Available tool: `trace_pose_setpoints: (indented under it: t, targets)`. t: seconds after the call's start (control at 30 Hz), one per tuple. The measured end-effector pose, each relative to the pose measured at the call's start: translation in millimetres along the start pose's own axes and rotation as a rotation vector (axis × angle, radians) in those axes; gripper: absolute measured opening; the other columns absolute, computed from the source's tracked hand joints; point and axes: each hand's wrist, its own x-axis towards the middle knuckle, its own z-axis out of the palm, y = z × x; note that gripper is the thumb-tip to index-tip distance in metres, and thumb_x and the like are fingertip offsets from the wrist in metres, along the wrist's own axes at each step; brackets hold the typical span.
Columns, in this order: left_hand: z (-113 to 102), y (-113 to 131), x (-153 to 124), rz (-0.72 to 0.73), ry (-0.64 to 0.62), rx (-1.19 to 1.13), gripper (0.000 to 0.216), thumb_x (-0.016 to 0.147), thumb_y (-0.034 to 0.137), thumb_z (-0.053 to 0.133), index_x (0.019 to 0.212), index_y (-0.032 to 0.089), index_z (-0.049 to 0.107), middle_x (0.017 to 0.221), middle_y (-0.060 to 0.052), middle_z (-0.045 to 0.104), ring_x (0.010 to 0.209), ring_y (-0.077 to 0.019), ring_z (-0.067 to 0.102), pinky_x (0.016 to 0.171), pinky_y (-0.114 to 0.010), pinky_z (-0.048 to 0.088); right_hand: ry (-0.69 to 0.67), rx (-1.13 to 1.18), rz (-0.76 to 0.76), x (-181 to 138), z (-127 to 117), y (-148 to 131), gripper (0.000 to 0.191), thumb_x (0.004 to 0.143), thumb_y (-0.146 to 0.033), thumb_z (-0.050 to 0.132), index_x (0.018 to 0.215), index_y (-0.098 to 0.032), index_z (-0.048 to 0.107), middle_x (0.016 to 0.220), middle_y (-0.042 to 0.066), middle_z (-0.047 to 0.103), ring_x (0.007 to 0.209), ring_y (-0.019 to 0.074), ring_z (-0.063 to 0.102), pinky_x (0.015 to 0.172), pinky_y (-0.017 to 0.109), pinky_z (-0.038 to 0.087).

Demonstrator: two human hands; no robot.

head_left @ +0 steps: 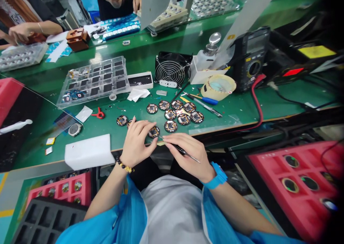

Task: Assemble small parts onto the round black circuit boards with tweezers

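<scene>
My left hand [136, 141] pinches a small round circuit board [154, 131] at the front edge of the green bench [134, 66]. My right hand [188, 153] is closed on thin metal tweezers [179, 149], whose tip reaches the board. Several more round boards [177, 114] lie in a cluster just beyond my hands, with two others [122, 120] to the left. A bead bracelet is on my left wrist, a blue watch on my right.
A clear compartment tray [94, 80], small fan [172, 69], tape roll [218, 87], multimeter [251, 57] with red lead, white foam block [88, 151] and red trays [298, 183] surround me. Other people's hands [24, 32] work across the bench.
</scene>
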Motion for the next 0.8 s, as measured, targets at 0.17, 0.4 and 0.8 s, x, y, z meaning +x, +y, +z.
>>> trace_pose_setpoints:
  t: [0.17,0.4,0.8]
  targets:
    - [2,-2,-3,-0.001,0.033,-0.045,0.040,0.095,0.029,0.067,0.134,0.025,0.060,0.122,-0.008,0.069,0.117,-0.0243,0.066,0.126,-0.058,0.037,-0.012,0.056,0.053,4,3,-3,0.021,0.098,-0.017,0.065,0.112,-0.028,0.077,0.109,0.004,0.081,0.102,0.0203,0.076,0.094,0.037,0.063]
    - [2,-6,-7,-0.002,0.056,-0.093,0.037,0.096,0.032,0.072,0.131,0.026,0.063,0.124,-0.009,0.070,0.122,-0.0265,0.065,0.111,-0.048,0.054,-0.076,0.080,0.172,13,-4,-6,0.014,0.101,-0.023,0.064,0.103,-0.026,0.077,0.103,0.003,0.081,0.096,0.0192,0.076,0.089,0.034,0.062]
    - [4,-7,-3,-0.019,0.003,-0.072,0.034,0.097,0.041,0.069,0.128,0.026,0.070,0.115,-0.009,0.071,0.108,-0.0242,0.068,0.106,-0.047,0.055,-0.080,-0.094,-0.169,-13,8,26,0.049,0.094,-0.009,0.068,0.136,-0.033,0.069,0.127,0.003,0.077,0.113,0.0238,0.075,0.098,0.042,0.065]
